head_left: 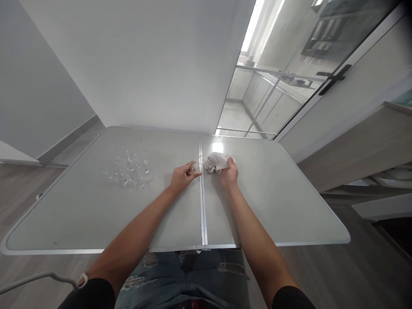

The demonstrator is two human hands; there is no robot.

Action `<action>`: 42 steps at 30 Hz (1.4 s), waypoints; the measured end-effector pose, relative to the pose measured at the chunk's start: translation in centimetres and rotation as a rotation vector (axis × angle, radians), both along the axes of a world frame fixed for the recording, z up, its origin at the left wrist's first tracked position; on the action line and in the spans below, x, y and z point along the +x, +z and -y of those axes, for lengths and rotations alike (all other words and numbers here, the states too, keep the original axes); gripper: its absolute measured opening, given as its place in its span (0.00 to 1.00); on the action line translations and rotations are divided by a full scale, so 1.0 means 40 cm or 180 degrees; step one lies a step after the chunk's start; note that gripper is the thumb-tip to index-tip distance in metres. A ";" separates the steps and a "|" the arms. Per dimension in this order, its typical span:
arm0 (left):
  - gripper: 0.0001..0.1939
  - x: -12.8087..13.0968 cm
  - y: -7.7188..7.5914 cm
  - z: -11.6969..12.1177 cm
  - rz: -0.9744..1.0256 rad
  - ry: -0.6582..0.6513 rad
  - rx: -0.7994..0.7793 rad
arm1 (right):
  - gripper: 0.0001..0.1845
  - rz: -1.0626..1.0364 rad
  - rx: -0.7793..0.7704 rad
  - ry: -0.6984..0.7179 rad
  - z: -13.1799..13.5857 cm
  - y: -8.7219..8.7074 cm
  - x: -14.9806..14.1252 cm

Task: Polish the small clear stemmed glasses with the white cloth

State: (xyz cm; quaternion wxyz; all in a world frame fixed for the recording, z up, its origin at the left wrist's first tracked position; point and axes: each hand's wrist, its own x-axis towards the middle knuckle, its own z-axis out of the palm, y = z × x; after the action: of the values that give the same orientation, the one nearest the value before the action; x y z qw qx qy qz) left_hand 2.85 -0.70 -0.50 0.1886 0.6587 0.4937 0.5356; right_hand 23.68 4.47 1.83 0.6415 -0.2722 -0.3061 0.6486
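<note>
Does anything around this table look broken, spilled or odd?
Nothing plainly spilled or broken; the clustered clear pieces are too small to check for chips. The jeans are ripped on both legs, perhaps by design. The bright patch beyond the cloth looks like reflected light, not liquid.

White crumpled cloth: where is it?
In the head view, the white crumpled cloth is in the right hand, just right of the silver metal tabletop strip.

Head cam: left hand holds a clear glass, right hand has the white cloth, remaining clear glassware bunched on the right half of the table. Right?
Not quite: the head view shows the remaining clear glassware bunched on the left half of the table. The rest stands: left hand holds a clear glass, right hand has the white cloth.
</note>
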 end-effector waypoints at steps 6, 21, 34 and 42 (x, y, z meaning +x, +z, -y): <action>0.32 0.020 0.010 0.005 0.1129 -0.1257 -0.1017 | 0.15 -0.0168 0.0294 0.0986 0.091 0.044 -0.098; 0.24 0.011 0.011 0.003 0.0674 -0.0487 -0.0846 | 0.17 -0.0196 0.0195 0.0826 0.106 0.054 -0.106; 0.33 0.012 0.026 0.016 0.1379 -0.2247 -0.1915 | 0.17 -0.0251 -0.0108 0.1048 0.092 0.038 -0.087; 0.32 0.020 0.018 0.004 0.1585 -0.0863 -0.1407 | 0.18 -0.0253 -0.0071 0.1026 0.095 0.062 -0.103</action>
State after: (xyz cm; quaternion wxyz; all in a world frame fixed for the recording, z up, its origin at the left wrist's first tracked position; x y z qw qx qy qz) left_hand 3.65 -0.88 0.24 0.5103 0.5108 0.4446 0.5300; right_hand 19.57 0.66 4.32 0.5377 -0.2008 -0.3130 0.7567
